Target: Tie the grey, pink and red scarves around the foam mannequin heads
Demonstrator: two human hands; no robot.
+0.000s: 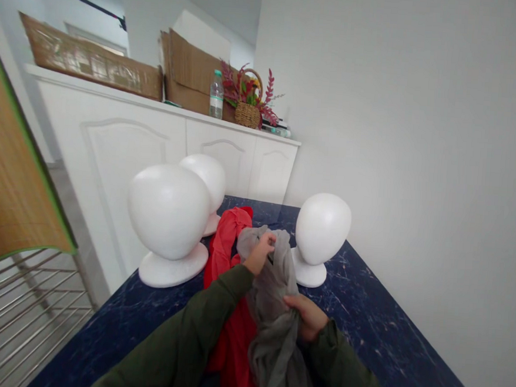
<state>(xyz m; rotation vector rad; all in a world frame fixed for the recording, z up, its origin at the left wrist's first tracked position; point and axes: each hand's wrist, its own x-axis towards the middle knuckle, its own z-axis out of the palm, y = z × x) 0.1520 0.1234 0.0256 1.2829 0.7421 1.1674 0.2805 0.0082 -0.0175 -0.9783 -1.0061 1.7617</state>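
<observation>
A grey scarf (pixel 270 324) hangs bunched over the dark blue marbled table (pixel 364 319). My left hand (pixel 260 252) pinches its upper end, fingers closed. My right hand (pixel 306 316) grips the grey scarf lower down, also closed. A red scarf (pixel 228 238) lies under and left of the grey one. Three white foam mannequin heads stand on the table: a large one (pixel 168 216) at the left, another (pixel 206 178) behind it, and one (pixel 320 233) just right of my left hand.
A white cabinet (pixel 155 145) runs along the back, carrying cardboard boxes (pixel 187 70), a water bottle (pixel 216 95) and a wicker basket of flowers (pixel 249 101). A bamboo panel (pixel 7 176) and a metal rack (pixel 20 306) stand at the left. A white wall rises at the right.
</observation>
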